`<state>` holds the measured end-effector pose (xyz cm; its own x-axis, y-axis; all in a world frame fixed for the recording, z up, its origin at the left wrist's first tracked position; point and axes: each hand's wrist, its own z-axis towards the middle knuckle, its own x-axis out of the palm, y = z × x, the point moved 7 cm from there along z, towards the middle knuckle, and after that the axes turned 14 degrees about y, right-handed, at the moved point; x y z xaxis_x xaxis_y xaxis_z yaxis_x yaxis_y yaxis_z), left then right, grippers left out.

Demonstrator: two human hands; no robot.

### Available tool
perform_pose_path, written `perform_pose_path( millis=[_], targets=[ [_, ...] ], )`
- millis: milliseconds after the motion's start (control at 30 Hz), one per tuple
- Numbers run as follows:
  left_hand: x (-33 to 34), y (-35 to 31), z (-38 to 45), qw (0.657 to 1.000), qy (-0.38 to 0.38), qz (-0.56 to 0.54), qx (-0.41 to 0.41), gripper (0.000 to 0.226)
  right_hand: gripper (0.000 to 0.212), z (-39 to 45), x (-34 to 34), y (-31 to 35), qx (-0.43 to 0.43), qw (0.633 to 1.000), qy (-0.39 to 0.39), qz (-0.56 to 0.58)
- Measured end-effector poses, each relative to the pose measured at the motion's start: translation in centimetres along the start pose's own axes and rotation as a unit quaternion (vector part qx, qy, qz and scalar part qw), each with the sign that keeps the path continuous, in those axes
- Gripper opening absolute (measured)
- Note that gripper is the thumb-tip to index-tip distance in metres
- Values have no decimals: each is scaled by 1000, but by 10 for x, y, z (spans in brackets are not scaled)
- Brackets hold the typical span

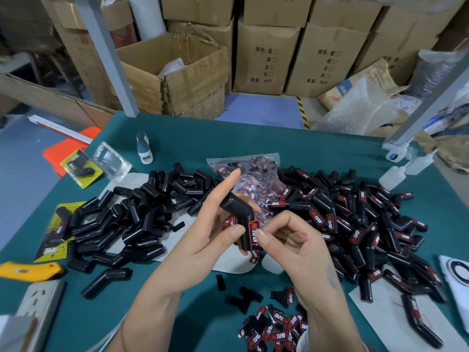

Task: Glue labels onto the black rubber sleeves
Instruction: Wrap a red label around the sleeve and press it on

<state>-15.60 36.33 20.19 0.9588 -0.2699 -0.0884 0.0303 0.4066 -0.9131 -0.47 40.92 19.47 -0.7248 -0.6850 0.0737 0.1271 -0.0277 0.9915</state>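
Black rubber sleeve [241, 219] is sitting between both hands: left hand [215, 224] is gripping it, index finger straight, while right hand [291, 240] is pinching, it seems, the label [253, 233] against it. Loose labels [276, 329] are lying below the right wrist.

Small factory packing and assembly station. Evidence: stacked brown cardboard cartons [266, 57] printed with colour and quantity checkboxes; green-covered worktable [177, 138]; bulk piles of bent black rubber sleeves [132, 219]; loose red-and-black labels [276, 326]; white squeeze glue bottles [393, 177].
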Motion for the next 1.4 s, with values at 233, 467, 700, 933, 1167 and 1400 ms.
perform_pose_path(
  millis=[233, 467, 700, 933, 1167, 1400],
  targets=[
    [-2, 5, -1, 1000, -7, 19, -11, 66, 15, 0, 1, 0, -1, 1000, 0, -2],
    [-1, 3, -1, 1000, -4, 19, -10, 65, 17, 0, 0, 0, 1, 1000, -6, -11],
    [-1, 2, -1, 1000, -7, 26, -14, 65, 13, 0, 2, 4, -6, 1000, 2, -12],
    [0, 2, 0, 1000, -4, 16, -10, 65, 17, 0, -1, 0, 10, 1000, -8, -16],
    [-1, 3, -2, 1000, -6, 27, -12, 65, 17, -1, 0, 1, 9, 1000, -5, -15],
    [-1, 2, -1, 999, -6, 29, -14, 65, 14, -1, 2, 4, 1, 1000, -2, -12]
  ],
)
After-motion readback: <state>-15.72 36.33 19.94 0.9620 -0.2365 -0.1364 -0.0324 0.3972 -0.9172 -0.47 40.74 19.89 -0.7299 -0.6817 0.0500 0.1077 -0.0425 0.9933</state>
